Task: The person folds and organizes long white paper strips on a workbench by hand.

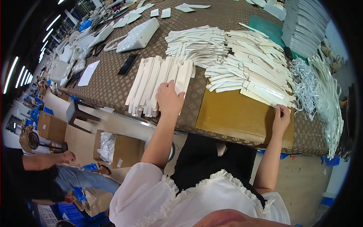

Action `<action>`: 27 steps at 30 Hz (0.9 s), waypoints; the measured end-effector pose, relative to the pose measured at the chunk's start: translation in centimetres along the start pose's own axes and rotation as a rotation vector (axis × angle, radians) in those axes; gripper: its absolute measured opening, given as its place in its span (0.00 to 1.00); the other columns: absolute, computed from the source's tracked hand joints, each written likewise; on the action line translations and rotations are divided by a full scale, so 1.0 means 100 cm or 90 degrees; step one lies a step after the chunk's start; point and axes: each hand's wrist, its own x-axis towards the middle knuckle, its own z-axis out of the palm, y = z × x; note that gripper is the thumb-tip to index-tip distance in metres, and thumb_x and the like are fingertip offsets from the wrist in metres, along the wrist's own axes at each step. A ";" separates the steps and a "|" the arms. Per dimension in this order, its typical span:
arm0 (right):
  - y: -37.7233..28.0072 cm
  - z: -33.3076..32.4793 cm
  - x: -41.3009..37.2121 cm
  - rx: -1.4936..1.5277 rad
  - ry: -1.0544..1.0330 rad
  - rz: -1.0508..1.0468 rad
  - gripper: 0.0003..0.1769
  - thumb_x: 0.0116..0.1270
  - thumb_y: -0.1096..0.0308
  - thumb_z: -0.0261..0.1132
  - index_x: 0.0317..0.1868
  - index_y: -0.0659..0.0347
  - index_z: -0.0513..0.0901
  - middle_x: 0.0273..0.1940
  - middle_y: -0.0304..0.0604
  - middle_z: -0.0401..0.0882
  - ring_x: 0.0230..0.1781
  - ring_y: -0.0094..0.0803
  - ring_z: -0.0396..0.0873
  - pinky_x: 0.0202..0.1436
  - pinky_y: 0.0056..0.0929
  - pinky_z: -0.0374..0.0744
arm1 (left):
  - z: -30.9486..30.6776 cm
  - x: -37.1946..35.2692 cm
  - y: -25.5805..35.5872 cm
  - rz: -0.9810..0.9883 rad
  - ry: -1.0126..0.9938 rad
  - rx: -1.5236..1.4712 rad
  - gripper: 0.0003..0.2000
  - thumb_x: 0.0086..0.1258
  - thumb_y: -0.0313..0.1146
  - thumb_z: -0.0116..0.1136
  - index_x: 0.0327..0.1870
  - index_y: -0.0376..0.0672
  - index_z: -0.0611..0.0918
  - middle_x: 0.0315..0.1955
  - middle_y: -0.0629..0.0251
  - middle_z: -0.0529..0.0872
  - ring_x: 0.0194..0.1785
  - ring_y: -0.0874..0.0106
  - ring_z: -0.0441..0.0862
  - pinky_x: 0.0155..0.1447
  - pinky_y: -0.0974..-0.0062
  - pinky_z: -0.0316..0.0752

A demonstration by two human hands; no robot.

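My left hand [169, 99] lies on a row of stacked cream strips [141, 85], its fingers stretched over them and the thumb apart. At the near edge of a larger, fanned pile of cream strips [253, 64], my right hand [281, 119] is closed in a pinch around the end of one cream strip [261, 94]. That strip lies slanting along the pile's front. Under the pile shows a mustard-brown cutting mat [234, 117]. Another heap of cream strips [196, 41] sits behind, between the two groups.
A dark phone [128, 64], a white paper [89, 73] and a quilted white handbag [139, 36] lie to the left on the patterned table. White cords [302, 85] and a tall grey stack [305, 26] stand right. A person [41, 178] is at lower left, near a cardboard box [126, 151].
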 end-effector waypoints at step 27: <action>0.039 0.003 0.008 0.067 -0.055 0.018 0.11 0.71 0.68 0.63 0.47 0.67 0.83 0.42 0.44 0.84 0.43 0.30 0.79 0.51 0.28 0.76 | 0.027 0.016 0.008 -0.027 0.022 -0.057 0.23 0.51 0.31 0.68 0.52 0.40 0.79 0.44 0.52 0.79 0.51 0.53 0.76 0.55 0.55 0.72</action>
